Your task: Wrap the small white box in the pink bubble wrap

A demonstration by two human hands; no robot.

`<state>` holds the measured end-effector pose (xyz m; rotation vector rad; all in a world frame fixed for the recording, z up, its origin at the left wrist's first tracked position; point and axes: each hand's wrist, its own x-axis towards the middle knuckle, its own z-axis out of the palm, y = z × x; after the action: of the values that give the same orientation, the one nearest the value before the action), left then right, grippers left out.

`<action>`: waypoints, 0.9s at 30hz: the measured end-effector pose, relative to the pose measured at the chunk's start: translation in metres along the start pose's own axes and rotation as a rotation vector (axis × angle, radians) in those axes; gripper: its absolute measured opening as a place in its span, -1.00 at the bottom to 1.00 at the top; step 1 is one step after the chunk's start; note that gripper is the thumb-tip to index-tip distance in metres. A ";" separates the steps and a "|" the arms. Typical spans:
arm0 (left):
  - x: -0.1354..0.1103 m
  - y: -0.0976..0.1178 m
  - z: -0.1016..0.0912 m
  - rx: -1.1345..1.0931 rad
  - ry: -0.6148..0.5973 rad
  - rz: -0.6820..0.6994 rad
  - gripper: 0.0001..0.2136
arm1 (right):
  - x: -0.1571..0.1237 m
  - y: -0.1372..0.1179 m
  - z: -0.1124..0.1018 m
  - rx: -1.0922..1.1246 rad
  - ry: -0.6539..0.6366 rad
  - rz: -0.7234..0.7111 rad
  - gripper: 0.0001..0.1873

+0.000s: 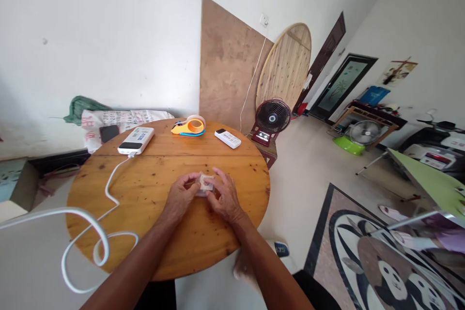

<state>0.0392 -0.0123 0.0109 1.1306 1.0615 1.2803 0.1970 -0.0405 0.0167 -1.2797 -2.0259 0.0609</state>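
Both hands meet over a small pale, see-through packet or box [206,184] near the middle of the round wooden table [152,184]. My left hand [183,193] is closed, thumb and fingers pinching the left side of this small thing. From the right, my right hand [224,196] curls its fingers and thumb against its top and right side, with the index finger a little raised. What lies inside the small thing is too small to make out, and my fingers hide part of it.
On the table's far side are a white power bank [136,140] with a thick white cable [109,189], an orange and blue tape dispenser [189,126] and a smaller white device [227,138]. A black fan [272,117] stands beyond the table. Another person's feet [403,237] show at right.
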 end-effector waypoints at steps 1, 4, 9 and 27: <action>0.000 0.000 0.000 0.020 -0.013 0.008 -0.55 | 0.000 0.000 0.000 -0.010 0.000 -0.003 -0.61; 0.000 -0.002 -0.001 0.148 -0.031 0.055 -0.55 | 0.000 -0.002 -0.002 -0.040 -0.003 -0.012 -0.61; 0.003 -0.013 -0.004 0.436 -0.008 0.311 -0.67 | -0.002 -0.005 -0.004 -0.077 -0.008 -0.021 -0.60; 0.001 -0.003 -0.002 0.343 -0.030 0.256 -0.79 | -0.002 0.002 0.004 0.003 0.035 0.065 -0.58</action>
<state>0.0372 -0.0116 0.0075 1.5820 1.1708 1.3027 0.1965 -0.0400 0.0120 -1.3351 -1.9541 0.0716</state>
